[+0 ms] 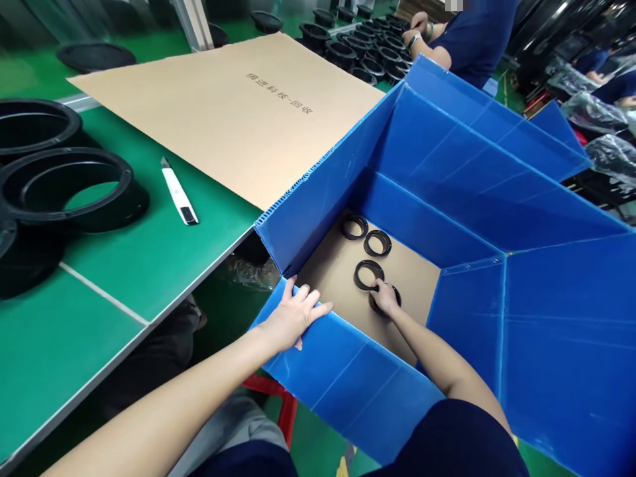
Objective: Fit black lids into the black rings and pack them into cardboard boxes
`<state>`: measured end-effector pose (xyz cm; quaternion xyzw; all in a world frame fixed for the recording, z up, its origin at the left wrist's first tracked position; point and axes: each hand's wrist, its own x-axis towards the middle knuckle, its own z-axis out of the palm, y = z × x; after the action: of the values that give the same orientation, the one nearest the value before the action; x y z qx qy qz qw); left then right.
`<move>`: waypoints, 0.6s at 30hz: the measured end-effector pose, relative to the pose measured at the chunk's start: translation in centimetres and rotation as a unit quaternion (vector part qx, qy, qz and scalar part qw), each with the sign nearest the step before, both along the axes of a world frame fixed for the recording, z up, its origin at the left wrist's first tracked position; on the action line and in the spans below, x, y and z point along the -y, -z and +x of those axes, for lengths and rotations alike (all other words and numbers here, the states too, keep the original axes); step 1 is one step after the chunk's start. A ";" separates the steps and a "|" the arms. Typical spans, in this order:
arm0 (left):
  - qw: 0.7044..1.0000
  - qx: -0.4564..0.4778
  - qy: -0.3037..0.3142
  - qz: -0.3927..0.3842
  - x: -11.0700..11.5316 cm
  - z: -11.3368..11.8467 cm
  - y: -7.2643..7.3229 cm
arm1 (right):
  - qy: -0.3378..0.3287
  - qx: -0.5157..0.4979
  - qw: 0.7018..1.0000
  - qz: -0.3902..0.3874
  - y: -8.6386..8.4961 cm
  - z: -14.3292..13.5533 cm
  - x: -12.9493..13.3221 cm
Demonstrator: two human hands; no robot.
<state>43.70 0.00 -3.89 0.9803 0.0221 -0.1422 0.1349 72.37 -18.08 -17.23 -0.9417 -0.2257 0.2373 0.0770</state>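
Note:
A large blue corrugated-plastic box (452, 142) stands in front of me with its top flaps up. A brown cardboard sheet (338, 271) lines its bottom. My left hand (291, 318) grips the top edge of the near wall, with its fingers spread over the rim. Deep inside the box, my right hand (386, 296) has its fingers on a black plastic ring (397, 297), which it partly hides. Another black ring (368, 274) lies beside it. Farther back on the cardboard lie two more, one black ring (377, 243) and a second black ring (354, 227).
On the green table (104, 291) at left stand several large black rings (132, 199), a white utility knife (176, 189) and a printed cardboard sheet (218, 109). Behind, a person in a dark shirt (489, 40) works near many black rings (370, 50). A red stool (288, 411) stands below.

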 end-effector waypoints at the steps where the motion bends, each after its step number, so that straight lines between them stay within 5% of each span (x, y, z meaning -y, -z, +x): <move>1: 1.000 0.002 0.000 0.002 0.0 0.0 0.0 | -0.013 -0.011 1.000 0.015 0.2 -1.2 -1.2; 5: 1.000 0.018 -0.005 0.015 0.1 -0.3 0.0 | -0.043 -0.035 0.997 0.062 0.4 -3.6 -7.2; 10: 0.999 0.027 -0.006 0.015 0.4 -0.5 -0.4 | 0.002 -0.015 0.997 0.074 -1.0 -2.4 -13.4; 18: 0.999 0.046 -0.003 0.007 0.2 -0.2 -0.5 | 0.131 -0.036 0.991 -0.009 -4.5 1.8 -15.7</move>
<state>43.50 -0.22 -3.41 0.9867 0.0201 -0.0959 0.1294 74.17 -2.43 -12.73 -0.9547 -0.0954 0.2606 0.1070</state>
